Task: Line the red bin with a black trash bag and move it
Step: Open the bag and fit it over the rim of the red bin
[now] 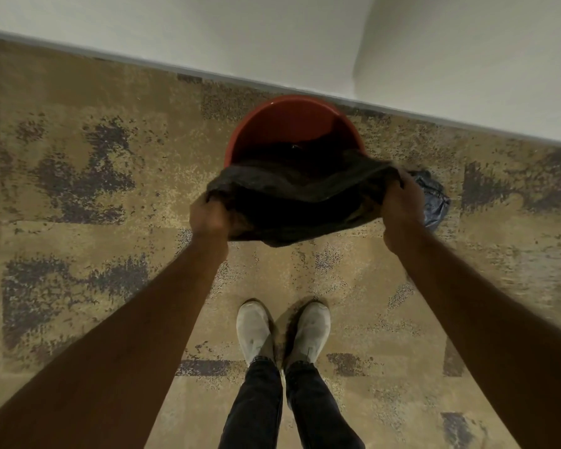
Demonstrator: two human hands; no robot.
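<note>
— Left hand point(208, 215) and right hand point(402, 199) are each fisted around a side of the black trash bag point(292, 202), stretching its mouth wide between them. What worries you?

— Only the far part of the bag dips into the red bin point(272, 124), which stands just beyond both hands, against the wall. The near edge hangs outside the rim.

— So it could slip?

— Likely. Pull too hard and thin plastic may tear at the fists, or the light bin may tip toward the feet. That crumpled dark bag point(431, 199) just past the right hand might snag too.
</note>
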